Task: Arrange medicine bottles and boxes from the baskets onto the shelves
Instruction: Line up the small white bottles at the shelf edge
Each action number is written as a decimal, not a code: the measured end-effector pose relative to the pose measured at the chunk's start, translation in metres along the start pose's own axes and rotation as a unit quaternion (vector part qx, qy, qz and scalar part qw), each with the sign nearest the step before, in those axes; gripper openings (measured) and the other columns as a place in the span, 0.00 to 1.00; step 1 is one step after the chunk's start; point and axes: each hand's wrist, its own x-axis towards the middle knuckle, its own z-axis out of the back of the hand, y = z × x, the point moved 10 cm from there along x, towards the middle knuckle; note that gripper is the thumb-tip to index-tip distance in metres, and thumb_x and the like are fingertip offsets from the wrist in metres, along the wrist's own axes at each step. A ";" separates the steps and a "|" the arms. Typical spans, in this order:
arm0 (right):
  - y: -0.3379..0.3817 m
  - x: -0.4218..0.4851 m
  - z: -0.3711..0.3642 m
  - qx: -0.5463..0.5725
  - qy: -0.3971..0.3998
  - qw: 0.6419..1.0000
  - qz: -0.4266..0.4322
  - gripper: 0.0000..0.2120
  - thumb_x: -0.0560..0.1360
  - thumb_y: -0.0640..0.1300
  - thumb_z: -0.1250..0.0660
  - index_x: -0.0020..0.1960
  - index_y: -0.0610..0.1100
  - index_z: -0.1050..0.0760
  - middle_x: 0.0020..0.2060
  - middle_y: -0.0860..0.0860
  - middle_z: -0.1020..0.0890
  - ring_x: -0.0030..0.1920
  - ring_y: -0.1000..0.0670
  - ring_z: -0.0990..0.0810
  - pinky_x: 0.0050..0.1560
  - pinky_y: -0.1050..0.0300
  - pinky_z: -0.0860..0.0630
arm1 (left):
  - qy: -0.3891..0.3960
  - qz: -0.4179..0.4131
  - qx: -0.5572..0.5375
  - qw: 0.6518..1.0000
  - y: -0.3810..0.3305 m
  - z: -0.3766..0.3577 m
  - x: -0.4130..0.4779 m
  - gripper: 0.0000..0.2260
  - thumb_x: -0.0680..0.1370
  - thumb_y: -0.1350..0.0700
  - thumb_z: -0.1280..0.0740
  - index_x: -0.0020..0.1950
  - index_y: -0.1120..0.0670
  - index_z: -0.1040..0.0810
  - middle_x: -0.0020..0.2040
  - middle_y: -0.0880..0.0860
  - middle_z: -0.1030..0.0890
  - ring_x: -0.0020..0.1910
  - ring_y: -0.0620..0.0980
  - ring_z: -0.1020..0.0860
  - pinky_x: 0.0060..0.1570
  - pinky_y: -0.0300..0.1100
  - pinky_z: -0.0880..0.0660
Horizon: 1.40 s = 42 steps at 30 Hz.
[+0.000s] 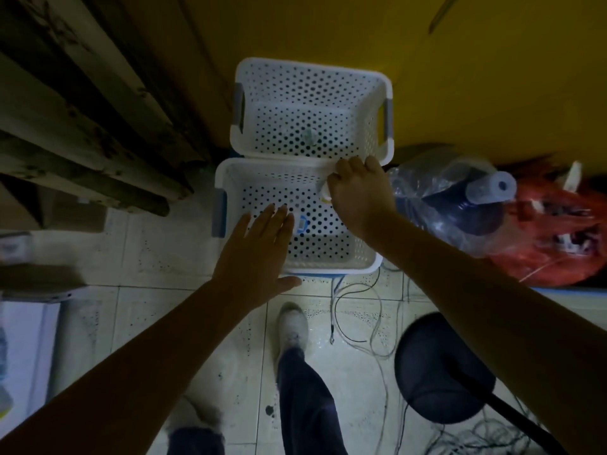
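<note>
Two white perforated baskets stand on the floor, the near basket (364, 262) in front of the far basket (312, 68). My right hand (358, 192) is over the near basket's far right corner and grips a small white bottle (325, 193), mostly hidden under the fingers. My left hand (259, 247) hovers flat with straight fingers over the near basket's left side, holding nothing. A small white item with a blue label (301, 223) lies on the near basket's floor by my left fingertips. A small bottle (308, 136) stands in the far basket.
Dark wooden shelving (82, 103) rises at the left. A large water jug in plastic wrap (460, 205) and a red bag (565, 231) lie right of the baskets. Loose cables (361, 310) and a round dark stool (440, 369) are on the tiled floor near my feet.
</note>
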 end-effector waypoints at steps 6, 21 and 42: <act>0.006 -0.032 0.107 0.180 -0.053 0.982 -0.024 0.35 0.65 0.51 0.23 0.67 0.41 0.28 0.62 0.37 0.24 0.63 0.37 0.26 0.62 0.44 0.29 | -0.100 -0.008 0.015 0.995 0.023 0.071 -0.070 0.44 0.69 0.33 0.35 0.75 0.60 0.41 0.74 0.61 0.37 0.73 0.60 0.37 0.69 0.60 0.42; 0.222 -0.091 0.586 0.262 -0.344 0.857 0.281 0.36 0.68 0.55 0.28 0.72 0.45 0.35 0.70 0.39 0.31 0.69 0.39 0.31 0.65 0.41 0.32 | -0.378 0.390 0.059 0.837 0.181 0.282 -0.547 0.34 0.77 0.41 0.41 0.77 0.58 0.45 0.77 0.58 0.45 0.77 0.58 0.48 0.71 0.61 0.44; 0.479 -0.058 0.965 0.451 -0.370 0.671 0.458 0.15 0.77 0.47 0.37 0.64 0.47 0.26 0.60 0.48 0.21 0.60 0.45 0.24 0.63 0.46 0.30 | -0.486 0.573 0.038 0.659 0.373 0.387 -0.926 0.35 0.77 0.36 0.46 0.77 0.56 0.46 0.75 0.56 0.38 0.73 0.55 0.37 0.68 0.49 0.37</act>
